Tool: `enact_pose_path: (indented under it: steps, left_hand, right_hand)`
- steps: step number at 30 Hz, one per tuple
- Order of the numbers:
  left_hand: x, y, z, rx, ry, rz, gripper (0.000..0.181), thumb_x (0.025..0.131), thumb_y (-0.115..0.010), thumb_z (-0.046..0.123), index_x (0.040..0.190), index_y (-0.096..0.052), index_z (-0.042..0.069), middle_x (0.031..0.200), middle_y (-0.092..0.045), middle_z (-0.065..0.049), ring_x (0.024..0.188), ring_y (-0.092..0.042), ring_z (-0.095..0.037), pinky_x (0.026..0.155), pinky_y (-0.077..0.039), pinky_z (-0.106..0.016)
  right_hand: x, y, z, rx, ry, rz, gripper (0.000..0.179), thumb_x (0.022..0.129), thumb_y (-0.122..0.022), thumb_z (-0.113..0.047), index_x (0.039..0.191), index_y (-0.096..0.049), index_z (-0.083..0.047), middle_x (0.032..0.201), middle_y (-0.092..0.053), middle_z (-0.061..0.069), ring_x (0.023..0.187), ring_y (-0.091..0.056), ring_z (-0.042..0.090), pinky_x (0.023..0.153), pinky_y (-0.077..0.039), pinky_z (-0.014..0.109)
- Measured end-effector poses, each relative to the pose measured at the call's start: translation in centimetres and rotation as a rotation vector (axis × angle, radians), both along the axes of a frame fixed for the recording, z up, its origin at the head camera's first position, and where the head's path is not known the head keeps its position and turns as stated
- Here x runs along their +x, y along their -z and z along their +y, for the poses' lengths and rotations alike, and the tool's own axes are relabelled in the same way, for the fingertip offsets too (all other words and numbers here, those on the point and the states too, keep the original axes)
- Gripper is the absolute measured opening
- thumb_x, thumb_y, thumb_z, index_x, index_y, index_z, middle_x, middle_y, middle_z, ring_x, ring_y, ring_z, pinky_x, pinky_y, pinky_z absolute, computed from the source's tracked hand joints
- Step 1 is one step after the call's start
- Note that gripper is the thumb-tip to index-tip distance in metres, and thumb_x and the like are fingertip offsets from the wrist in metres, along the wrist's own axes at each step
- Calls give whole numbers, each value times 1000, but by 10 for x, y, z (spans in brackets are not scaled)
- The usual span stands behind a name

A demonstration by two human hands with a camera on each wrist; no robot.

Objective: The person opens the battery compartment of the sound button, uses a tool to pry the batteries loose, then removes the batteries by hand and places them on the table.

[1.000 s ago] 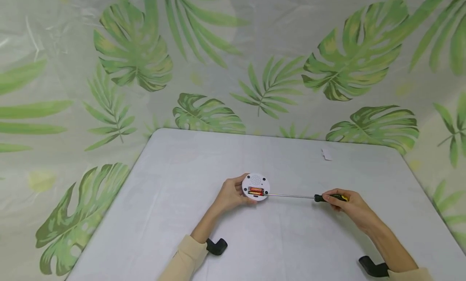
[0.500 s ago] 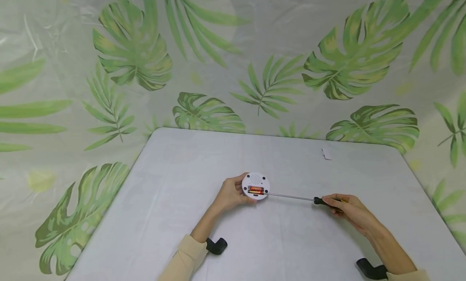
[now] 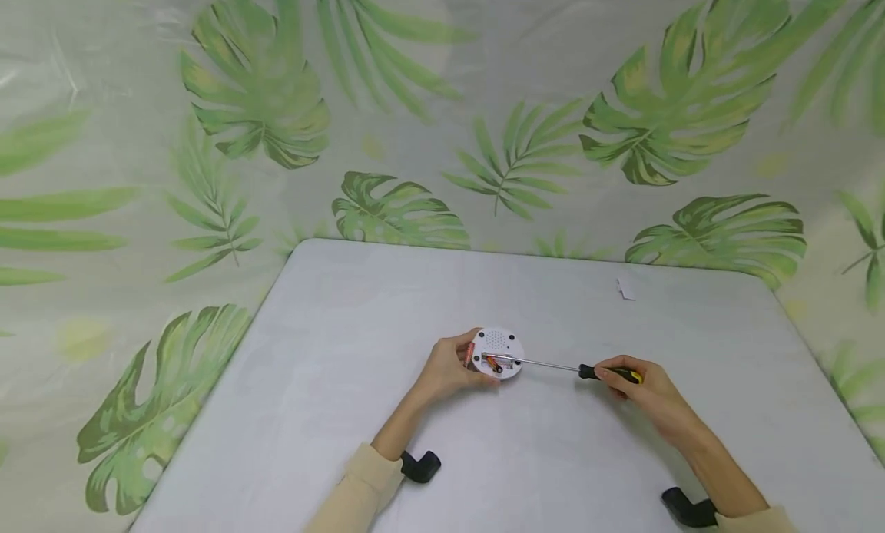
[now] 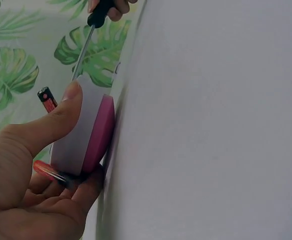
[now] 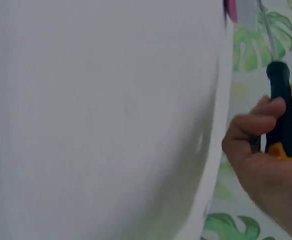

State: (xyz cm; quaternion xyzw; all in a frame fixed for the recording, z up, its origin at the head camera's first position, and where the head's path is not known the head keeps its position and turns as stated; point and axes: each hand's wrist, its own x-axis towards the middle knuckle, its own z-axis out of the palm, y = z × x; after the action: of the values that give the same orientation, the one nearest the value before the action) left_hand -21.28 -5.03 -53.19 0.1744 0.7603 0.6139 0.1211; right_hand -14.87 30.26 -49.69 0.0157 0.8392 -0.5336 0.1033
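Note:
My left hand (image 3: 445, 370) holds a round white device (image 3: 495, 338), its underside with speaker holes and battery compartment facing up. The left wrist view shows its pink side (image 4: 101, 132), with my thumb on the white face. One red battery (image 3: 493, 362) tilts up out of the compartment. Another battery (image 3: 469, 355) is out at the device's left edge, blurred beside my left fingers in the left wrist view. Between its fingers and thumb, my right hand (image 3: 653, 391) grips a screwdriver (image 3: 549, 365) by the black and yellow handle. The screwdriver's tip is at the compartment.
A small white piece (image 3: 625, 289) lies at the back right of the white-covered table (image 3: 359, 310). Behind the table hangs a leaf-patterned sheet (image 3: 415, 134). Black mounts (image 3: 422, 467) sit at both wrists.
Both batteries lay in the compartment before; now one has come out to the left edge and the other is tilted up. The screwdriver tip has moved left across the compartment.

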Motion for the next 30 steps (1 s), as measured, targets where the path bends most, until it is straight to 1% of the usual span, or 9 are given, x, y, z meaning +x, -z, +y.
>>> enact_pose_path:
  steps: [2,6,11,15,19,23,26,30]
  left_hand:
    - [2,1,5,-1,1,0,93,69,-95,0,150,-49,-5,146,-61,-20,127,-66,-28,99,-56,-20]
    - [4,1,7,30,6,-7,92,71,-93,-2,150,-48,-6,147,-60,-21,133,-62,-30,105,-55,-25]
    - [2,-2,4,13,21,-6,93,73,-92,1,152,-45,-5,148,-59,-20,136,-60,-30,108,-54,-30]
    - [1,-3,1,5,26,2,92,74,-92,2,153,-44,-4,149,-59,-20,136,-60,-30,109,-53,-33]
    - [-1,-3,5,8,37,15,91,74,-92,3,153,-45,-4,149,-58,-20,136,-59,-30,111,-52,-34]
    - [-1,-4,8,26,53,12,90,75,-92,4,152,-46,-3,148,-59,-19,136,-60,-30,111,-52,-33]
    - [0,-4,7,27,52,8,88,75,-92,5,151,-47,-2,147,-60,-19,136,-60,-31,111,-53,-33]
    - [3,-4,3,15,24,-19,89,75,-92,4,152,-47,-2,147,-60,-19,137,-59,-30,112,-51,-33]
  right_hand:
    - [3,-3,0,5,0,5,40,102,-67,-31,123,-67,3,79,-53,-3,73,-49,11,61,-39,30]
    - [6,-10,8,45,15,16,39,103,-65,-32,124,-66,1,79,-53,-3,73,-48,12,59,-38,31]
    - [7,-14,15,34,25,47,38,103,-65,-31,123,-66,2,79,-53,-6,73,-47,11,58,-35,30]
    - [6,-17,16,20,36,57,37,103,-65,-29,123,-66,2,79,-51,-6,74,-46,11,59,-34,30]
    - [8,-21,20,18,54,77,36,103,-66,-29,122,-67,2,79,-50,-6,75,-45,11,59,-34,30]
    - [12,-24,25,14,73,109,34,103,-66,-27,121,-67,2,80,-52,-7,77,-47,11,61,-37,31]
    - [14,-25,29,19,93,124,33,104,-65,-27,122,-66,1,80,-53,-7,77,-49,11,63,-40,30]
    - [15,-24,36,37,138,130,35,104,-65,-30,122,-65,-1,82,-53,-7,79,-49,10,63,-42,29]
